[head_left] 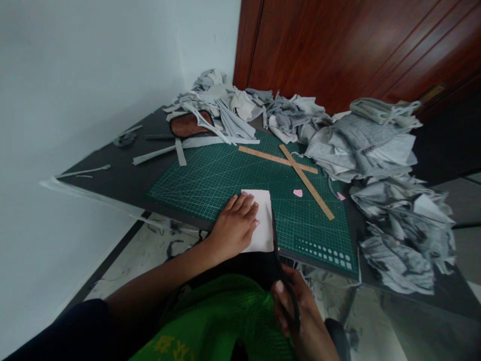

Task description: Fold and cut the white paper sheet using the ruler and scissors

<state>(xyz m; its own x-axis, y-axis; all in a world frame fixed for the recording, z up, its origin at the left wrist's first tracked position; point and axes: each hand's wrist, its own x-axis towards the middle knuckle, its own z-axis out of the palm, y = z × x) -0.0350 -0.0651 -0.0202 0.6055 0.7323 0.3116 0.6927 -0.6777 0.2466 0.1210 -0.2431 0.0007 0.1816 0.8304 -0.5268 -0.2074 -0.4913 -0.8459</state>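
Note:
My left hand (235, 225) lies flat on a pale pinkish-white rectangular piece (263, 220), pressing it on the green cutting mat (210, 175). Whether the piece is cloth or paper I cannot tell. My right hand (300, 306), below the front edge of the table, is closed round the handles of black scissors (276, 240). Their blades point away from me and run along the right edge of the piece. How far apart the blades are cannot be made out.
Two wooden rulers (308, 183) lie crossed on the mat, with a small pink scrap (297, 192) beside them. Grey fabric heaps (361, 145) fill the right side and back of the table. A brown pad (190, 124) and pale strips (161, 153) lie at the left back.

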